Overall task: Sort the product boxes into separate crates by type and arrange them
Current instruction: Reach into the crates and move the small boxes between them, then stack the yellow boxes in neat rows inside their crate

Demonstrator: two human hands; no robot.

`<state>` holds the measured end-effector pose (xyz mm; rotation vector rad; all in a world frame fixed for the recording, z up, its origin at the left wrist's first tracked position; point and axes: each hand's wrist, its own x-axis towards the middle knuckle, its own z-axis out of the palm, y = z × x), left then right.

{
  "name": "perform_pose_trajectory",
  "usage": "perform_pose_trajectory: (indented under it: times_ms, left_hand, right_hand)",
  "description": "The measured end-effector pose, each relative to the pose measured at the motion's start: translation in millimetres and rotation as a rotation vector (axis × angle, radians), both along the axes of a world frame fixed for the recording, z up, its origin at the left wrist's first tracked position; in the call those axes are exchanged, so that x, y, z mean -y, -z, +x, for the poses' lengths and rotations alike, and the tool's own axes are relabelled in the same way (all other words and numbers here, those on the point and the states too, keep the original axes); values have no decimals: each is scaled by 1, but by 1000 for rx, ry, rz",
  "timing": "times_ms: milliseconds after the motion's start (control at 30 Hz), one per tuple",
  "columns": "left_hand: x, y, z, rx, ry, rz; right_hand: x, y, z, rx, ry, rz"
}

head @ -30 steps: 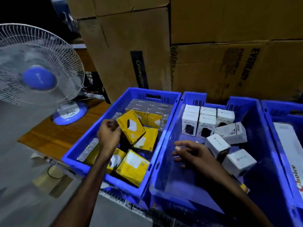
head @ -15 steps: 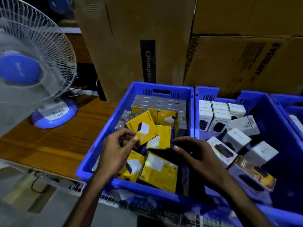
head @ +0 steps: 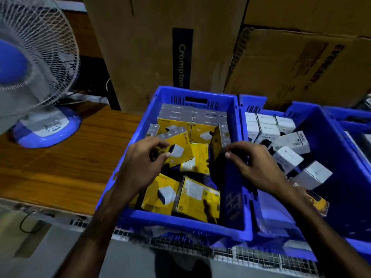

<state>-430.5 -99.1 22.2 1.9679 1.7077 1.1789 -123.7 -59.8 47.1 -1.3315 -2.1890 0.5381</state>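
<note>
Over the left blue plastic crate (head: 236, 225), both your hands are working now. Your left hand (head: 140, 167) pinches a tilted yellow cardboard product box (head: 178, 151) between thumb and fingertips, raised above the loose yellow boxes (head: 180, 195) on the crate floor. Your right hand (head: 251, 163) has crossed over from the neighbouring blue crate (head: 331, 141), where it rested a second ago; it hangs with fingers loosely curled, just beside an upright yellow box (head: 217, 140) near the dividing wall. It holds nothing that you can see.

Sorting looks largely done: yellow boxes left, small white cardboard boxes (head: 289, 157) right. One yellow-toned packet (head: 319, 201) lies at the near edge of the right crate, behind your right forearm; type unclear.

Judgement: the shift of the right hand means you have turned from sorting to arranging. A neat grey-topped back row (head: 192, 113) is already stacked against the far wall. The held box likely goes next to that row, with the right hand free to steady neighbours.

Beyond the crates: brown corrugated cartons (head: 152, 47), a white-caged table fan with blue base (head: 46, 127) on the wooden tabletop (head: 70, 157).
</note>
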Motion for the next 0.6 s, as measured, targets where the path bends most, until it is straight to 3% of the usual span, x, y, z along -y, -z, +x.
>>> perform_pose_trajectory:
  times_ms: [100, 333, 600]
  left_hand:
    - [-25, -8, 6, -144, 43, -31]
    - [-104, -8, 26, -606, 124, -381]
    - [-119, 3, 25, -590, 210, -576]
  right_hand:
    - [-35, 2, 4, 104, 19, 62]
    - [-98, 9, -2, 380, 7, 142]
    - [-149, 20, -12, 695, -68, 44]
